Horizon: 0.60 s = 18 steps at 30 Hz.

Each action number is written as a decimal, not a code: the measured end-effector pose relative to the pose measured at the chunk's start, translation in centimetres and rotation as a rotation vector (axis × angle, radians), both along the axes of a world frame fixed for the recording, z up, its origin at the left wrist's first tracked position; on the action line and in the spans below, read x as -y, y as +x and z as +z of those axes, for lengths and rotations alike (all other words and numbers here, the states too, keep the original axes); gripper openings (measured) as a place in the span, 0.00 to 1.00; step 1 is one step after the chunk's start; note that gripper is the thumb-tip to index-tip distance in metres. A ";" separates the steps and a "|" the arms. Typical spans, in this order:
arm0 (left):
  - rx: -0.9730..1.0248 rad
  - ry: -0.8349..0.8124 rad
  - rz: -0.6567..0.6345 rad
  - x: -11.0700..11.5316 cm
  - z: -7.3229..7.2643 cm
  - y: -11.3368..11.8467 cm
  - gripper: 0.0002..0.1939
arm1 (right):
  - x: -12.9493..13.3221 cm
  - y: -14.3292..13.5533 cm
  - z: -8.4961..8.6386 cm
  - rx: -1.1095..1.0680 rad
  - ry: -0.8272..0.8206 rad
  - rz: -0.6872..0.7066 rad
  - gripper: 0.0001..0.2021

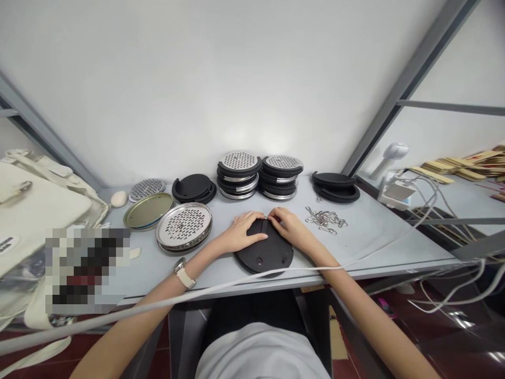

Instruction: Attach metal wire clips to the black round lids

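Observation:
A round black disc point(263, 252) lies on the table in front of me, with a narrow strip near its top and two small holes low on its face. My left hand point(245, 231) grips its upper left part, thumb across the face and fingertips at the top edge. At that same edge my right hand point(287, 225) is closed in a pinch on a small metal hook point(265, 217), mostly hidden by the fingers. To the right lies a loose heap of wire hooks point(325, 218). Left of the disc sits a round metal grater plate point(184, 225) in a silver rim.
Two stacks of black rings with perforated plates, left stack point(238, 175) and right stack point(281, 176), stand at the back. Black discs point(335, 187) lie behind the hooks. A gold lid point(149, 210) and a white bag point(35, 210) are leftward. A white cable point(221, 288) crosses in front.

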<state>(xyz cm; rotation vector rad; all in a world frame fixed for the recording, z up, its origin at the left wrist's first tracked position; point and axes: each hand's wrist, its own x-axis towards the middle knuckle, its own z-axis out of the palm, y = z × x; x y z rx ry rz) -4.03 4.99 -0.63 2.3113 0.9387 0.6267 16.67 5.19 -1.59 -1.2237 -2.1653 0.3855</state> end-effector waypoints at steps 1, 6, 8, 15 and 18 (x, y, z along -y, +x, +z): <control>0.003 -0.003 -0.004 0.0 0.0 0.0 0.22 | 0.0 0.0 0.0 -0.001 0.001 -0.002 0.06; 0.019 -0.010 -0.029 0.1 0.4 0.0 0.22 | 0.1 -0.1 -0.1 0.001 0.000 -0.019 0.06; 0.022 -0.012 -0.033 0.2 0.5 0.0 0.22 | 0.2 -0.2 -0.2 0.003 -0.003 -0.034 0.07; 0.027 -0.017 -0.029 0.1 0.5 -0.1 0.23 | 0.2 -0.3 -0.1 -0.016 -0.025 -0.042 0.07; 0.016 -0.021 -0.026 0.1 0.5 -0.1 0.23 | 0.2 -0.3 0.1 -0.012 -0.017 -0.042 0.07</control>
